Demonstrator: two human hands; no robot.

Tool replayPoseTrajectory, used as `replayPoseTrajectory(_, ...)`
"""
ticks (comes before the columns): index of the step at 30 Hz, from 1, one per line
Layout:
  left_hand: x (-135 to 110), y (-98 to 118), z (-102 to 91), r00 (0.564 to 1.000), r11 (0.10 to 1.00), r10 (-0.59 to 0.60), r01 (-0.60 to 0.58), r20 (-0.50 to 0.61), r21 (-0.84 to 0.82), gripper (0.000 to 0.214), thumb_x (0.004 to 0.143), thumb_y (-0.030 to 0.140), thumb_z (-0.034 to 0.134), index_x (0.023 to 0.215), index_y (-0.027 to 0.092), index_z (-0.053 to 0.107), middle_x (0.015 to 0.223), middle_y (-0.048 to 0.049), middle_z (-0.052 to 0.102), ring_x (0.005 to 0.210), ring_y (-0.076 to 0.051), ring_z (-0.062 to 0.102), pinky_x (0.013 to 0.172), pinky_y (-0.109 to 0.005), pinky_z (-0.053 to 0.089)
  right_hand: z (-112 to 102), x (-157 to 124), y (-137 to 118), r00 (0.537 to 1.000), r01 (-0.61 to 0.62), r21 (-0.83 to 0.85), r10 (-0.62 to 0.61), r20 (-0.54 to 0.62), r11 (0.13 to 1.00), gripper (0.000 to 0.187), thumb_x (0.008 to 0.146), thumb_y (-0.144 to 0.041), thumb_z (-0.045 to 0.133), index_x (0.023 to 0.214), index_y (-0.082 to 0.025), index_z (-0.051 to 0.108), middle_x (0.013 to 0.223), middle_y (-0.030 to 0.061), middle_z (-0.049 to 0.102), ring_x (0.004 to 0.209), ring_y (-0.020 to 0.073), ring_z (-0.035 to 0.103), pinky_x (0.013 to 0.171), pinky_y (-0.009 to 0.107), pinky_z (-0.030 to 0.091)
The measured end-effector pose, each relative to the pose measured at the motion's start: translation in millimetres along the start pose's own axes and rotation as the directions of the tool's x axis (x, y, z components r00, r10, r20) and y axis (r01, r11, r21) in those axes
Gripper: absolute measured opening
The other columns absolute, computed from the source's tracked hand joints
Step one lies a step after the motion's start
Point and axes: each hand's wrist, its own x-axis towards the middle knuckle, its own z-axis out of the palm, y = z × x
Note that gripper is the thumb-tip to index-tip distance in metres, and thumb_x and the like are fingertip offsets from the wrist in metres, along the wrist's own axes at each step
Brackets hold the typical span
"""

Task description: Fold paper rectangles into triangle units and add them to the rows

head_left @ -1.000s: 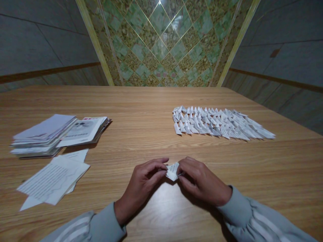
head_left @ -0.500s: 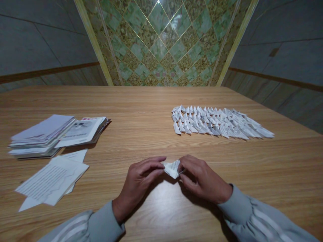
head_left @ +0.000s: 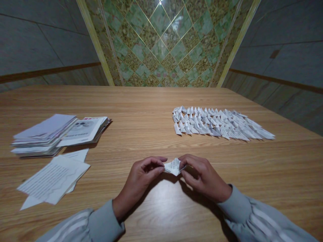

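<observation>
Folded paper (head_left: 174,167) is sitting between the two hands, near the front of the table (head_left: 141,117) and about midway across. White, lines of print showing; its middle is rising to a peak and its lower edge is narrowing to a point. Whether that point is touching the wood, I cannot tell from this angle.

Left hand (head_left: 141,174): thumb and fingertips are closing on the paper's left end, a narrow pinch, one finger reaching out straight above it. Right hand (head_left: 204,176): thumb and forefinger are gripping the right end, the other fingers curling behind. Grey sleeves (head_left: 106,220) are covering both wrists.

Beyond the right hand, well apart from it, small folded papers (head_left: 214,122) are standing in close rows, peaks up. Off to the left, a stack (head_left: 44,131) of paper is lying beside a printed pile (head_left: 84,129), the two touching. Nearer the person, loose sheets (head_left: 54,178) are overlapping at angles, the top one showing lines of text. Behind the table a tiled wall (head_left: 161,50) is facing the person.
</observation>
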Motion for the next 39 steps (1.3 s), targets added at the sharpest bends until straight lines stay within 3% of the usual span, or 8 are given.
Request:
replayPoseTrajectory(4, -0.2, 2.2, -2.0, 0.997, 0.997, 0.073, -0.072, 0.019, -0.013, 0.009, 0.075, 0.018, 0.075, 0.084, 0.019, 0.076, 0.110, -0.0087, 0.076, 0.097, -0.024, 0.070, 0.083, -0.034, 0.056, -1.4, 1.4, -2.4, 0.999, 0.016, 0.018, -0.015, -0.031, 1.000, 0.016, 0.084, -0.005, 0.055, 0.089, -0.020, 0.060, 0.091, 0.0054, 0.070, 0.086, 0.0180, 0.066, 0.077, 0.029, 0.051)
replayPoseTrajectory(9, 0.0, 0.8, -6.5, 0.982, 0.968, 0.166, -0.180, 0.094, 0.175, 0.011, 0.084, 0.022, 0.070, 0.076, 0.021, 0.077, 0.108, -0.0090, 0.076, 0.098, -0.025, 0.070, 0.089, -0.037, 0.053, -1.7, 0.6, -2.4, 0.998, 0.057, -0.010, -0.057, -0.036, 0.998, 0.019, 0.082, -0.004, 0.056, 0.091, -0.020, 0.059, 0.093, 0.0057, 0.070, 0.088, 0.0186, 0.066, 0.078, 0.029, 0.051)
replayPoseTrajectory(14, -0.6, 1.5, -4.4, 0.987, 0.987, 0.121, -0.132, 0.110, 0.096, 0.007, 0.083, 0.021, 0.070, 0.081, 0.020, 0.076, 0.112, -0.0094, 0.075, 0.099, -0.025, 0.070, 0.088, -0.036, 0.054, -0.2, 0.2, -2.7, 0.998, 0.060, -0.014, -0.060, -0.026, 0.998, 0.020, 0.082, -0.003, 0.055, 0.092, -0.020, 0.059, 0.096, 0.0068, 0.070, 0.091, 0.0196, 0.065, 0.079, 0.031, 0.050)
replayPoseTrajectory(17, -0.8, 2.8, -0.9, 0.984, 0.993, 0.107, -0.113, 0.140, 0.030, 0.007, 0.083, 0.019, 0.070, 0.079, 0.019, 0.075, 0.102, -0.0086, 0.077, 0.094, -0.024, 0.071, 0.084, -0.034, 0.055, 0.2, 0.4, -5.2, 0.998, 0.060, 0.002, -0.060, -0.005, 0.998, 0.018, 0.083, -0.005, 0.055, 0.092, -0.020, 0.059, 0.094, 0.0066, 0.070, 0.089, 0.0194, 0.064, 0.078, 0.031, 0.050)
replayPoseTrajectory(20, -1.2, 3.1, 0.2, 0.978, 0.987, 0.144, -0.153, 0.148, 0.052, 0.006, 0.083, 0.020, 0.070, 0.081, 0.018, 0.075, 0.092, -0.0079, 0.078, 0.086, -0.023, 0.071, 0.079, -0.034, 0.056, -0.5, 0.3, -7.2, 1.000, -0.016, 0.034, 0.016, 0.000, 0.999, 0.012, 0.089, -0.012, 0.054, 0.096, -0.020, 0.061, 0.091, 0.0055, 0.070, 0.084, 0.0180, 0.065, 0.075, 0.029, 0.050)
replayPoseTrajectory(24, -2.8, 1.1, -1.8, 0.958, 0.947, 0.237, -0.265, 0.159, 0.182, 0.005, 0.085, 0.023, 0.071, 0.084, 0.020, 0.075, 0.097, -0.0071, 0.077, 0.089, -0.022, 0.071, 0.081, -0.032, 0.055, 0.8, -0.8, -7.0, 0.991, -0.134, 0.072, 0.135, -0.005, 0.988, 0.010, 0.096, -0.020, 0.051, 0.101, -0.019, 0.060, 0.088, 0.0035, 0.069, 0.077, 0.0163, 0.064, 0.069, 0.027, 0.048)
replayPoseTrajectory(35, -4.9, 0.1, 0.3, 0.950, 0.902, 0.254, -0.301, 0.183, 0.311, 0.007, 0.085, 0.022, 0.071, 0.079, 0.019, 0.068, 0.099, -0.0056, 0.076, 0.088, -0.020, 0.071, 0.078, -0.028, 0.052, 10.1, -1.7, -6.1, 0.989, -0.145, 0.065, 0.145, -0.004, 0.987, 0.012, 0.087, -0.009, 0.060, 0.091, -0.019, 0.064, 0.092, 0.0042, 0.069, 0.087, 0.0193, 0.062, 0.078, 0.032, 0.046)
replayPoseTrajectory(39, -5.0, 0.7, 0.3, 0.942, 0.887, 0.242, -0.311, 0.232, 0.341, 0.004, 0.088, 0.023, 0.069, 0.085, 0.020, 0.069, 0.094, -0.0035, 0.076, 0.082, -0.017, 0.070, 0.074, -0.025, 0.050, 12.4, -1.6, -6.8, 0.977, -0.211, 0.135, 0.210, 0.017, 0.968, 0.007, 0.089, -0.013, 0.062, 0.089, -0.019, 0.066, 0.085, 0.0027, 0.068, 0.078, 0.0169, 0.061, 0.072, 0.028, 0.046)
